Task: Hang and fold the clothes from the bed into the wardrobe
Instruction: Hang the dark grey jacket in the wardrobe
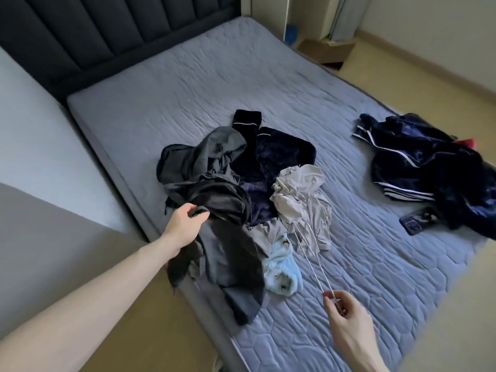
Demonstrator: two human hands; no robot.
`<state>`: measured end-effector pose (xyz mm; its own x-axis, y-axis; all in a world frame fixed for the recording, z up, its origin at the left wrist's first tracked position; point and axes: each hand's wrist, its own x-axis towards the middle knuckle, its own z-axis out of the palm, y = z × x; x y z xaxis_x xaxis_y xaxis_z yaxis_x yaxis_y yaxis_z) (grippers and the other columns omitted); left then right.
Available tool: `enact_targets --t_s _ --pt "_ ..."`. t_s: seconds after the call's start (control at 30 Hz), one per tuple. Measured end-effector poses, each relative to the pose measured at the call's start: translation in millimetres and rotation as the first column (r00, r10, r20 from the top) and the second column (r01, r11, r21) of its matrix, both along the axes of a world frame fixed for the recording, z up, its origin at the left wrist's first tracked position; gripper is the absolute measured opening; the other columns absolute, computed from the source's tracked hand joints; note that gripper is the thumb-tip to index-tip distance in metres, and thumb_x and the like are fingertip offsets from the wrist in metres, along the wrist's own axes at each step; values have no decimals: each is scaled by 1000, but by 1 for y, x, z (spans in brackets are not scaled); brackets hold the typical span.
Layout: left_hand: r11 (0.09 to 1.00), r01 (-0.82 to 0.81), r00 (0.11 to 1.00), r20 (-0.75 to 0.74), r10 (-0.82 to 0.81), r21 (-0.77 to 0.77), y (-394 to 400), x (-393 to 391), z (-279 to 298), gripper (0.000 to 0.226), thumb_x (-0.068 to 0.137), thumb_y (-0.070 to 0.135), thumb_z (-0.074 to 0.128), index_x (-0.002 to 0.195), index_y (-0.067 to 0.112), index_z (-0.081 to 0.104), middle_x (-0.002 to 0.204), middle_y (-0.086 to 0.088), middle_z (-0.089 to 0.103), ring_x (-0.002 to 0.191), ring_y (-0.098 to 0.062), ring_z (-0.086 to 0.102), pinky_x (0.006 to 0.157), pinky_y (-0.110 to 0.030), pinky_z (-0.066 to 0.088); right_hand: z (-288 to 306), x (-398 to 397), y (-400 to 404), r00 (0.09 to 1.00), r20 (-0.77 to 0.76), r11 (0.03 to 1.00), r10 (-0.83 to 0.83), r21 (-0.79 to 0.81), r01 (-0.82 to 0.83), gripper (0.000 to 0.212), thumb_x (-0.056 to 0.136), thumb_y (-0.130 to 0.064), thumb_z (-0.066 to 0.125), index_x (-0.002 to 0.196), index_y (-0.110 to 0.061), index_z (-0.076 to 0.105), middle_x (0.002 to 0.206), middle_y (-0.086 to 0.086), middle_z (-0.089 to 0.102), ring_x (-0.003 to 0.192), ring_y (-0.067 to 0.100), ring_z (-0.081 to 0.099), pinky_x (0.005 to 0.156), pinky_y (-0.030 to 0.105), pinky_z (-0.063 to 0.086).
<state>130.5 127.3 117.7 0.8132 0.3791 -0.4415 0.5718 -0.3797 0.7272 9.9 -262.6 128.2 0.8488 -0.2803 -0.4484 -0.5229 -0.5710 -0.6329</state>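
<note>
In the head view, the left hand (185, 226) is seen closed on a black garment (214, 200) at the near left edge of the clothes pile; the fingers (200, 216) are curled around a bunched fold of the cloth, and the thumb is laid over the top of it; the left forearm is stretched forward from the lower left corner, bare, with the wrist held nearly straight. The right hand (346, 318) is seen low at the right, its thumb and fingertips (328, 303) narrowly closed in a pinch on the end of a thin white wire hanger (311, 261); the hanger is stretched from that pinch up and away toward a light grey garment (303, 200), where its far end is lost among the folds; the right wrist is bent slightly, and the back of the hand is turned up.

The clothes are found heaped on the mattress (188, 89) of the bed; a dark navy velvet piece (276, 157) with white piping is lain in the middle, a grey garment (214, 151) is draped at its left, and a pale blue fuzzy item (281, 275) is set at the near side, just beside the hanger. A second navy heap (418, 162) with white stripes is placed well apart at the right edge, and a dark phone (418, 220) is laid touching its near side.
</note>
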Motion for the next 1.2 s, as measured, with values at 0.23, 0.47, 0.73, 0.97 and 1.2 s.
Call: enact_targets --t_s 0.23,0.47,0.73,0.97,1.2 --pt "989 59 955 282 -96 139 -27 -51 242 31 94 45 64 78 18 65 60 11 57 53 -3 47 51 -15 35 124 -15 0 980 119 972 162 154 -179 11 91 -21 74 82 -24 70 61 -5 63 50 5 50 51 18 39" --pt "990 5 946 323 41 -140 -64 -183 427 31 94 40 67 96 12 80 99 -12 79 95 -27 76 85 -37 59 250 -39 10 830 355 814 430 246 -527 29 87 -35 80 88 -19 57 80 -6 67 61 -3 58 54 12 42" --pt "971 -111 879 435 196 -214 -118 -294 532 29 101 30 63 96 6 78 104 -18 77 91 -27 74 92 -39 58 345 -86 58 715 474 686 513 274 -674 66 62 -67 87 95 -28 47 87 -7 67 60 -2 60 50 13 44" --pt "994 -103 869 484 106 -33 -116 -364 584 59 95 48 65 101 -11 64 94 -12 69 86 -29 66 87 -40 50 388 -83 83 742 538 741 401 287 -608 42 88 -33 77 73 -20 39 63 -7 46 54 7 42 50 27 36" --pt "731 -519 645 359 675 -443 -95 -427 567 33 104 36 59 117 7 66 105 -9 73 88 -24 70 83 -36 58 437 -197 103 749 518 703 414 341 -625 44 82 -47 81 103 -24 51 102 0 62 74 7 61 64 29 52"
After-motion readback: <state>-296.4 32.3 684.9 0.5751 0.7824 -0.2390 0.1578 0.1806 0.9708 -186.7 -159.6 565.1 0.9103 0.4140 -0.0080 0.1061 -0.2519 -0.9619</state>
